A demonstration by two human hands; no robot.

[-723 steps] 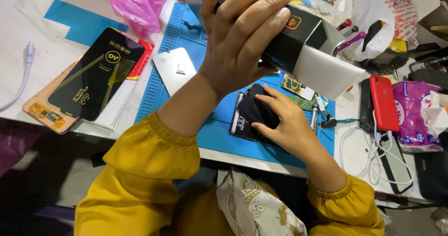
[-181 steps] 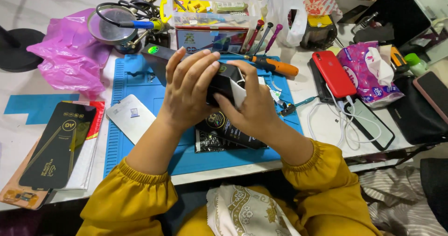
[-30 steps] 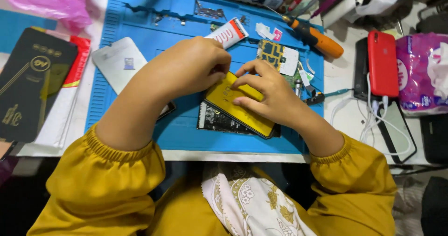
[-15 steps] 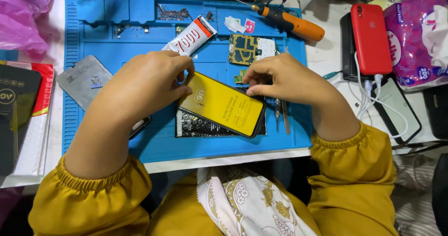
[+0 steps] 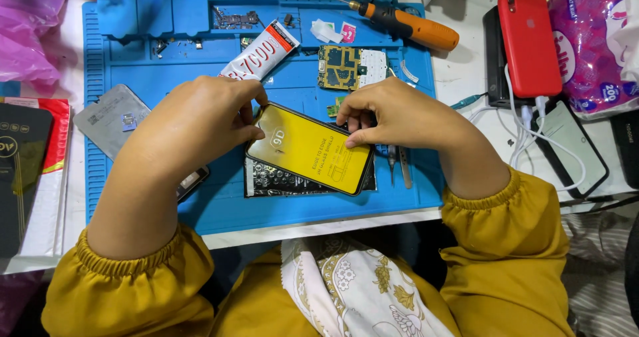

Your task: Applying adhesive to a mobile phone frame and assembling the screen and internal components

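Observation:
A glass screen protector with a yellow backing sheet (image 5: 308, 149) is held flat just above a blue work mat (image 5: 200, 204). My left hand (image 5: 193, 120) pinches its upper left corner. My right hand (image 5: 393, 114) grips its right edge with thumb and fingers. Under the protector lies a dark patterned packet (image 5: 276, 180). A white and red glue tube (image 5: 259, 52) sits just beyond my left hand, and a bare circuit board (image 5: 346, 67) lies beyond my right hand.
An orange-handled screwdriver (image 5: 406, 29) lies at the mat's far edge. A red phone (image 5: 529, 44) and a white phone with cables (image 5: 572, 147) rest to the right. A grey metal back plate (image 5: 110, 117) and tweezers (image 5: 399, 164) are on the mat. Pink bags sit at both far corners.
Both hands have shifted slightly and hold the yellow protector by its ends. The view has tilted so the mat sits lower in frame. A second ago the protector was partly covered by my hands.

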